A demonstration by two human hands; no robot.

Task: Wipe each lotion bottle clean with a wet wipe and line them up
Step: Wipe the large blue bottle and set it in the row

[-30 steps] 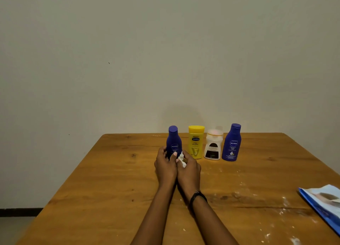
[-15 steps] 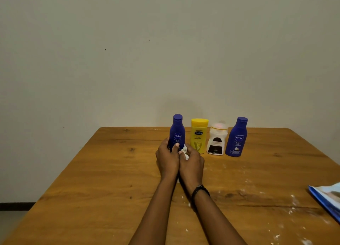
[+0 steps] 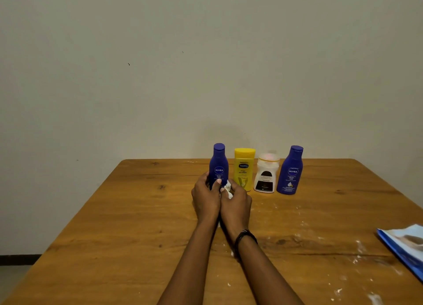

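Just beside yellow bottle (image 3: 244, 167), blue bottle (image 3: 219, 165) upright on table (image 3: 114, 213), left hand (image 3: 204, 199) curled round its base, right hand (image 3: 237, 205), fingers curled, pinching wipe (image 3: 227, 187) against it.

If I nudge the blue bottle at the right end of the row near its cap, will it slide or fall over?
Probably tip: the right blue bottle stands tall on a narrow base. Pushed low, it would more likely slide, since its plastic looks smooth and the table is flat.

Wooden table (image 3: 137, 213) against plain wall (image 3: 206, 64); dim light, perhaps.
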